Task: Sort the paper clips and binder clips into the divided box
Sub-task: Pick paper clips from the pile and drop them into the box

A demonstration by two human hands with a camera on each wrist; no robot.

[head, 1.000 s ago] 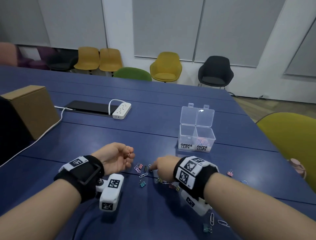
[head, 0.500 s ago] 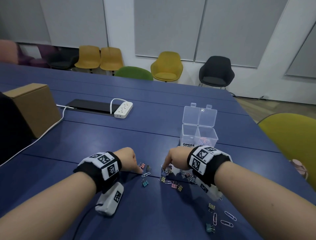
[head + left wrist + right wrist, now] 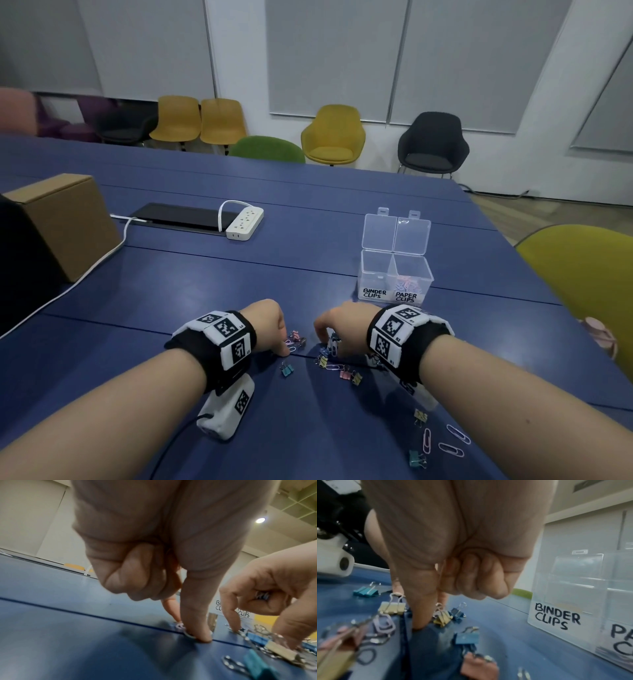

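In the head view we have both hands low in the middle of the frame, down on the blue table (image 3: pixel 171 274) among the scattered clips. Our left hand (image 3: pixel 267 325) has its outer fingers curled into the palm while the thumb (image 3: pixel 197 615) and a fingertip reach down onto a pale paper clip (image 3: pixel 188 635) lying flat on a seam of the table; they press or nip it, and we cannot tell which, since it lies flat under the thumb tip. Our right hand (image 3: pixel 342 329) sits just right of it, also with three fingers folded in; in the left wrist view we see a small bundle of blue and silver clips (image 3: pixel 262 595) tucked in those folded fingers, while its forefinger (image 3: pixel 231 615) points down to the table.

Around the right hand lie binder clips: a yellow one (image 3: pixel 392 607), a blue one (image 3: pixel 467 637) and a teal one (image 3: pixel 365 591) in the right wrist view. More paper clips (image 3: pixel 448 442) lie at the lower right of the head view.

The divided box (image 3: pixel 395 274) stands open right of centre, just beyond the right hand, its lids tipped back. Its left compartment, labelled BINDER CLIPS, looks bare; the right one, labelled PAPER CLIPS, holds a small heap of pastel clips (image 3: pixel 407 284)
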